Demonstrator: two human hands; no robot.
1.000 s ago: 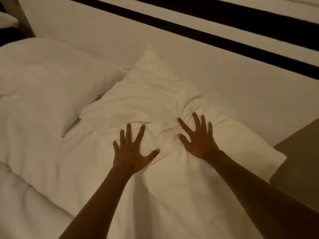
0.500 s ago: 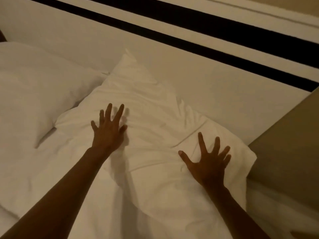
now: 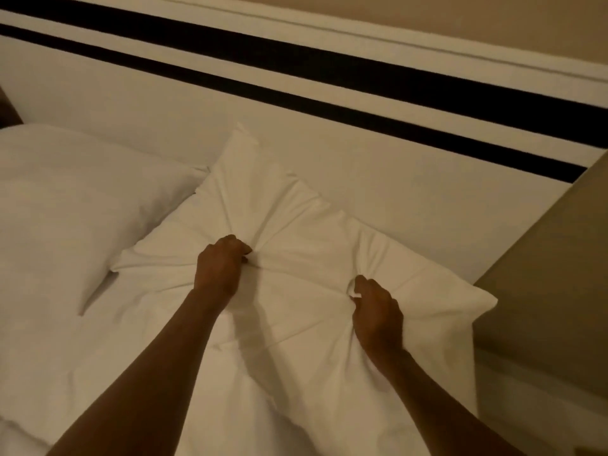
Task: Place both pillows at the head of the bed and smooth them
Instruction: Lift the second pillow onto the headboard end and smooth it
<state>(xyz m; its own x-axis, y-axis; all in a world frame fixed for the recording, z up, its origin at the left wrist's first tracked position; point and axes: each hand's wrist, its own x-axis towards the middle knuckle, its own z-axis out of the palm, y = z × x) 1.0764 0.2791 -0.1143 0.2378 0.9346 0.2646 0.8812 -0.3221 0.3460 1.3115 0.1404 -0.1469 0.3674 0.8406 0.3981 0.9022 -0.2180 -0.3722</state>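
head view, looking down on the top end of a bed: two white pillows lie side by side against the headboard (image 3: 329,133), which runs from 9 o'clock to 3 o'clock and carries two dark bands. the left pillow (image 3: 75,205), at 9 o'clock, sits plump and nearly free of creases, untouched. the right pillow (image 3: 296,225), at centre, lies on the white bedding (image 3: 98,373) with one corner pointing up the headboard at 12 o'clock and another reaching toward the brown side panel (image 3: 543,307) at 3 o'clock; its near corner touches the left pillow. the left hand (image 3: 218,274) is curled shut, fingers pinching a gather of the pillowcase at the pillow's middle, with folds radiating from the pinch. the right hand (image 3: 378,317), toward 4 o'clock, is likewise closed on a bunch of the same cloth. step in hand, as judged: both pillows appear placed, and the right pillow is being adjusted or plumped by its cover, so smoothing is not finished. the next move would call for letting go of the gathered cloth, squaring the pillow to the headboard, and passing flat open palms outward from the centre to press out the radiating folds
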